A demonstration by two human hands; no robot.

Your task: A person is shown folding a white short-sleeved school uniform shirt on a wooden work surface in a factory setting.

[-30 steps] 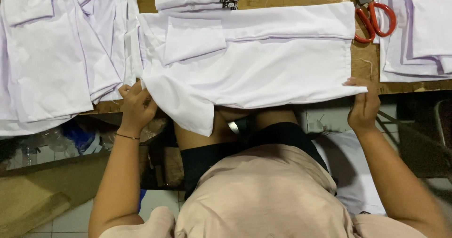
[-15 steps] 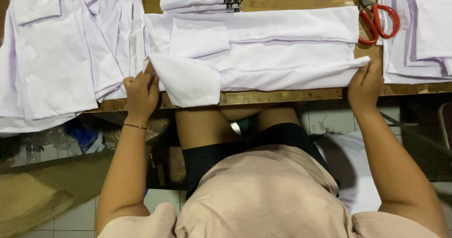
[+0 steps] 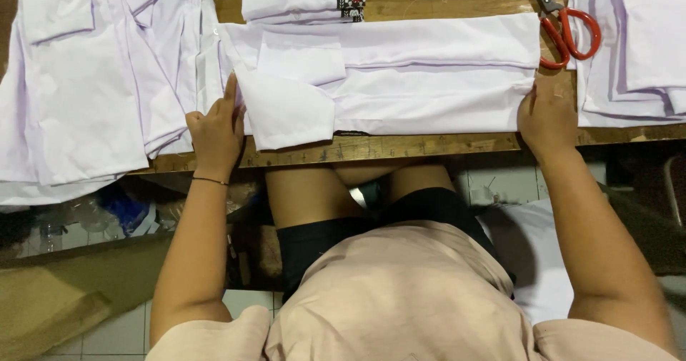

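- White shirt (image 3: pixel 429 89): folded to 1 long band, sleeve flap loose at 9 o'clock.
- Left hand (image 3: pixel 214 129), right hand (image 3: pixel 547 111): flat, pressing ends; crosswise fold left.

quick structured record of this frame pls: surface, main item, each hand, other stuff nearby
surface: wooden table, viewed from above
main item: white folded cloth garment, lying flat near the table's front edge, small pocket-like flap on its left part
left hand: pressed on the garment's left end
right hand: flat on the garment's right end
scissors: red-handled metal scissors, beyond the right hand
left pile: stack of white shirts
right pile: stack of white cloth pieces
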